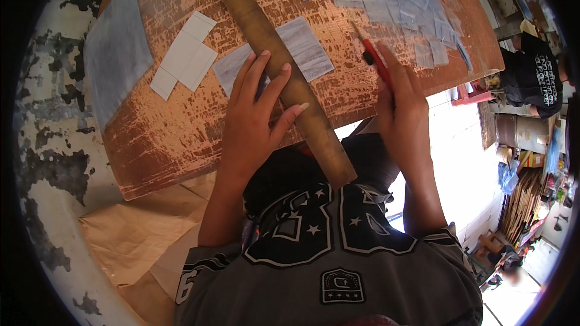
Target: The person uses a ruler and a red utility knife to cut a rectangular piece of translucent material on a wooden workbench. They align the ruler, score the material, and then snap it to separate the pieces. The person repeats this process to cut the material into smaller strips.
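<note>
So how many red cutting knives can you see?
1. The red craft knife is in the right hand, over the wooden table, its blade pointing away from the person. Another could be hidden under the pile of greyish pieces.

We see uneven light: the floor [450, 163] on the right burns out to white, while the surface [181, 124] sits in softer, warm light. The loose sheets [393, 0] catch a pale sheen; the trousers [278, 172] sink into shadow. We find the ruler [296, 87] reasonably sharp, the background at the lower right hazier. Fisheye distortion bows the surface's edges, and black fills the corners.
</note>
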A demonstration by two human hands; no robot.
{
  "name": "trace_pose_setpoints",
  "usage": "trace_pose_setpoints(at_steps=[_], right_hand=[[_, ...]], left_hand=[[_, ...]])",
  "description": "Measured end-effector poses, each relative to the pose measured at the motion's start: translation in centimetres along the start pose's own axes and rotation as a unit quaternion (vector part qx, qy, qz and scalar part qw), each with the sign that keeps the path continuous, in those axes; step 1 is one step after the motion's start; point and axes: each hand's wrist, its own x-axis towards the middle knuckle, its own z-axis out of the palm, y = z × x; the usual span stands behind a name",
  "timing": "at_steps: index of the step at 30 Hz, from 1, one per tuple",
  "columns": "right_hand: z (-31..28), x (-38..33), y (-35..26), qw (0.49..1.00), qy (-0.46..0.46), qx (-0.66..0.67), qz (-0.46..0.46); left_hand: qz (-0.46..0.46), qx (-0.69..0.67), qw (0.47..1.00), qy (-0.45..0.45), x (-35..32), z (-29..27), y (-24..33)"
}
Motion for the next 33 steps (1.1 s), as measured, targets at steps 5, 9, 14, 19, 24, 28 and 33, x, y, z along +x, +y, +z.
trace_pose_setpoints(at_steps=[5, 9, 14, 19, 24, 28, 33], right_hand=[[1.4, 2.4, 3.2, 0.996, 0.064, -0.059, 0.015], [2.6, 3.8, 4.7, 0.994, 0.088, -0.065, -0.021], [3.1, 3.9, 5.2, 0.985, 0.105, -0.126, -0.056], [1.8, 2.0, 3.6, 0.982, 0.14, -0.112, -0.066], [0.3, -4.3, -1.3, 0.996, -0.025, 0.084, 0.006], [0.7, -7.5, -2.6, 0.985, -0.14, 0.099, -0.005], [1.7, -8.3, -2.4, 0.965, -0.199, 0.146, 0.084]], left_hand=[[-0.004, 0.002, 1.0, 0.001, 0.0, 0.0, 0.2], [-0.006, 0.004, 1.0, 0.001, 0.0, -0.1, 0.3], [0.005, 0.022, 1.0, 0.008, 0.1, -0.1, 0.3], [-0.01, 0.008, 1.0, 0.003, 0.0, -0.1, 0.4], [-0.009, 0.008, 1.0, 0.001, 0.1, 0.0, 0.5], [-0.006, 0.013, 1.0, -0.002, 0.1, -0.3, 0.4], [-0.012, 0.02, 1.0, -0.006, 0.2, -0.2, 0.6]])
